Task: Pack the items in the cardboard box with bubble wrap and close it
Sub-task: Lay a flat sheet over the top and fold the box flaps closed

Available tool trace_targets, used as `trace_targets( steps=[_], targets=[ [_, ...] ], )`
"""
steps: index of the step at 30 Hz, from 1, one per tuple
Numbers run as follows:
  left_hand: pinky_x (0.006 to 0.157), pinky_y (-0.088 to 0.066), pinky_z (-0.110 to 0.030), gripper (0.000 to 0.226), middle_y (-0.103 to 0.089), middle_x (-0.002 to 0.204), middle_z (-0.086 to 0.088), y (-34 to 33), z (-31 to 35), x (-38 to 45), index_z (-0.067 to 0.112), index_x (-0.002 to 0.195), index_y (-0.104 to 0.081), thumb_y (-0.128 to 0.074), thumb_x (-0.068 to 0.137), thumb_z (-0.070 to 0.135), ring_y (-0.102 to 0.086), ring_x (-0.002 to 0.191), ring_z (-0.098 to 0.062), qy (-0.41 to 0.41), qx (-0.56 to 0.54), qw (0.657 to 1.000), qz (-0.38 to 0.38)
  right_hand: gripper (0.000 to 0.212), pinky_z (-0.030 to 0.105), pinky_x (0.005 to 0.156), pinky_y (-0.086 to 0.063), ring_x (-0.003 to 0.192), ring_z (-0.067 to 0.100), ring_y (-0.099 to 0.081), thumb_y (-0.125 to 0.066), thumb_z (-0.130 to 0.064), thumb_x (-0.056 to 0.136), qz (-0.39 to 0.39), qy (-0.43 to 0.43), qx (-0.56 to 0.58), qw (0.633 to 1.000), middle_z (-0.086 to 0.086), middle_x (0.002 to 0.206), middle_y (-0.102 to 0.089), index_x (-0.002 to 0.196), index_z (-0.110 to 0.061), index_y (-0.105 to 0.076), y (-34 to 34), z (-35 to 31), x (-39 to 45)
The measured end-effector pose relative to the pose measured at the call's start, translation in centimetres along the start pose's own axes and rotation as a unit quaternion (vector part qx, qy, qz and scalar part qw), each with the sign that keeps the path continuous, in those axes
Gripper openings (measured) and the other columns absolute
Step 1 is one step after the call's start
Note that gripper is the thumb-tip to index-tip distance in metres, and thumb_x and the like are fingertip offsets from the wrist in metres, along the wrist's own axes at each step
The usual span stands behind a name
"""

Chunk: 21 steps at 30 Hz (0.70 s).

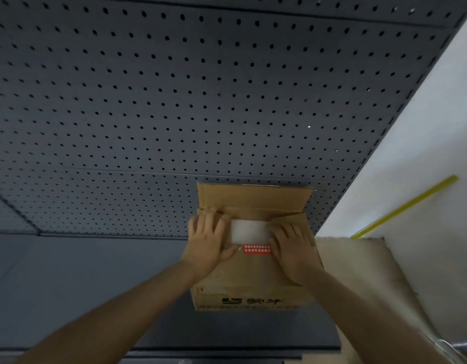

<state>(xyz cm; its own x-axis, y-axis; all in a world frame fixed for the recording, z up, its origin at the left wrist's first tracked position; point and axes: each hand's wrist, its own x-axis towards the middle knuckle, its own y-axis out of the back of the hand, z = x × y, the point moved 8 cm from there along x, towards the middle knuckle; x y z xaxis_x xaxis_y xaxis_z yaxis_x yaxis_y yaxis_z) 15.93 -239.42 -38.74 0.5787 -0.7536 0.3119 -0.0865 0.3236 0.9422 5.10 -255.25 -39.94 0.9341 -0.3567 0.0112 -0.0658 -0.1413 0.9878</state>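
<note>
Head view, listed left to right. Pegboard [174, 101]: dark, perforated, fills the background and stands right behind the box. Table [69, 285]: dark surface, wide bare room on the left side. Left hand [208, 243]: fingers straight, lying flat on the box top at its left part, fingertips near the far fold; grip holds nothing, it presses. Box [250, 274]: cardboard, stands on the table at centre, near flap folded down, far flap [253, 197] upright against the pegboard; printed front faces the person. White strip [249, 231]: lies between the two hands at the gap in the top, either wrap or a label, cannot tell which; red label [257, 249] just below it. Right hand [292, 248]: fingers flat on the right part of the top, holding nothing. Beige pad [358, 264]: beside the box on the right, touching or nearly so. Yellow strip [405, 206]: on the white wall, well apart. Risk, as judged: the pressed flaps may spring up once released, or the filling may bulge and block the far flap. Room: tight behind the box, open toward the person and leftward.
</note>
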Motion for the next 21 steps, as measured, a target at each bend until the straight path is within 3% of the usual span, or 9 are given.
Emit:
trace_targets(
  steps=[3, 6, 9, 12, 15, 16, 18, 19, 21],
  targets=[
    [0.111, -0.005, -0.058, 0.089, -0.022, 0.151, -0.025, 0.8, 0.5, 1.3, 0.02, 0.143, -0.033, -0.05, 0.071, 0.069, -0.014, 0.142, -0.04, -0.029, 0.043, 0.999, 0.017, 0.056, 0.052, 0.113, -0.03, 0.135, 0.033, -0.033, -0.032, -0.045, 0.09, 0.11, 0.01, -0.03, 0.993, 0.013, 0.145, -0.038, 0.139, -0.019, -0.042, 2.0, -0.3, 0.4],
    [0.11, 0.008, -0.063, 0.112, -0.006, 0.155, -0.028, 0.8, 0.5, 2.5, 0.024, 0.15, -0.014, -0.056, 0.06, 0.076, -0.001, 0.143, -0.044, -0.034, 0.078, 0.996, -0.007, 0.067, 0.059, 0.116, -0.016, 0.145, 0.038, -0.011, -0.048, -0.037, 0.087, 0.167, 0.05, -0.066, 0.982, 0.021, 0.156, -0.017, 0.148, -0.021, -0.027, 3.4, -1.1, 1.0],
    [0.108, 0.015, -0.066, 0.121, 0.006, 0.155, -0.028, 1.1, 0.3, 3.3, 0.025, 0.152, 0.002, -0.052, 0.058, 0.081, 0.011, 0.143, -0.046, -0.031, 0.1, 0.994, -0.028, 0.09, 0.062, 0.116, -0.006, 0.147, 0.039, 0.001, -0.061, -0.033, 0.076, 0.152, 0.077, -0.097, 0.981, 0.022, 0.158, -0.004, 0.152, -0.023, -0.015, 4.1, -1.5, 2.5],
    [0.105, 0.022, -0.067, 0.124, 0.012, 0.155, -0.028, 1.8, 0.5, 3.8, 0.026, 0.15, 0.013, -0.044, 0.057, 0.085, 0.022, 0.14, -0.046, -0.035, 0.113, 0.992, -0.049, 0.101, 0.062, 0.115, -0.001, 0.147, 0.039, 0.002, -0.062, -0.033, 0.069, 0.125, 0.09, -0.113, 0.982, 0.02, 0.159, -0.005, 0.153, -0.025, -0.006, 4.2, -1.9, 3.3],
    [0.104, 0.02, -0.068, 0.122, -0.015, 0.151, -0.028, 2.6, 0.7, 4.1, 0.023, 0.152, 0.004, -0.038, 0.055, 0.085, 0.007, 0.142, -0.047, -0.033, 0.124, 0.99, -0.064, 0.091, 0.057, 0.117, 0.0, 0.141, 0.036, -0.02, -0.063, -0.029, 0.068, 0.147, 0.088, -0.087, 0.981, 0.017, 0.146, -0.03, 0.149, -0.02, -0.021, 4.7, -1.6, 3.8],
    [0.105, 0.016, -0.07, 0.119, -0.028, 0.145, -0.026, 2.8, 0.7, 3.9, 0.022, 0.152, -0.001, -0.038, 0.057, 0.084, -0.006, 0.143, -0.047, -0.033, 0.122, 0.99, -0.07, 0.083, 0.055, 0.117, -0.006, 0.134, 0.035, -0.031, -0.063, -0.029, 0.07, 0.157, 0.09, -0.079, 0.98, 0.016, 0.136, -0.039, 0.145, -0.018, -0.029, 5.1, -1.7, 3.9],
    [0.107, 0.0, -0.073, 0.108, -0.049, 0.124, -0.018, 2.7, 1.1, 3.3, 0.021, 0.151, -0.015, -0.04, 0.063, 0.079, -0.04, 0.131, -0.039, -0.043, 0.119, 0.989, -0.076, 0.06, 0.047, 0.11, -0.031, 0.117, 0.031, -0.05, -0.055, -0.033, 0.079, 0.151, 0.093, -0.055, 0.983, 0.01, 0.12, -0.052, 0.135, -0.015, -0.044, 5.8, -2.1, 3.7],
    [0.108, -0.01, -0.072, 0.099, -0.055, 0.114, -0.011, 2.4, 1.4, 2.8, 0.02, 0.149, -0.024, -0.04, 0.068, 0.074, -0.053, 0.118, -0.033, -0.055, 0.113, 0.989, -0.078, 0.051, 0.04, 0.1, -0.041, 0.113, 0.027, -0.053, -0.049, -0.037, 0.085, 0.124, 0.093, -0.04, 0.987, 0.007, 0.12, -0.054, 0.131, -0.016, -0.048, 5.7, -2.3, 3.4],
    [0.109, -0.029, -0.061, 0.074, -0.059, 0.108, -0.005, 1.6, 2.0, 1.8, 0.018, 0.138, -0.045, -0.04, 0.078, 0.062, -0.062, 0.104, -0.025, -0.078, 0.069, 0.992, -0.066, 0.048, 0.031, 0.095, -0.044, 0.122, 0.02, -0.045, -0.04, -0.047, 0.093, 0.036, 0.086, -0.013, 0.996, 0.001, 0.132, -0.046, 0.133, -0.021, -0.046, 3.7, -2.2, 2.3]
  ],
)
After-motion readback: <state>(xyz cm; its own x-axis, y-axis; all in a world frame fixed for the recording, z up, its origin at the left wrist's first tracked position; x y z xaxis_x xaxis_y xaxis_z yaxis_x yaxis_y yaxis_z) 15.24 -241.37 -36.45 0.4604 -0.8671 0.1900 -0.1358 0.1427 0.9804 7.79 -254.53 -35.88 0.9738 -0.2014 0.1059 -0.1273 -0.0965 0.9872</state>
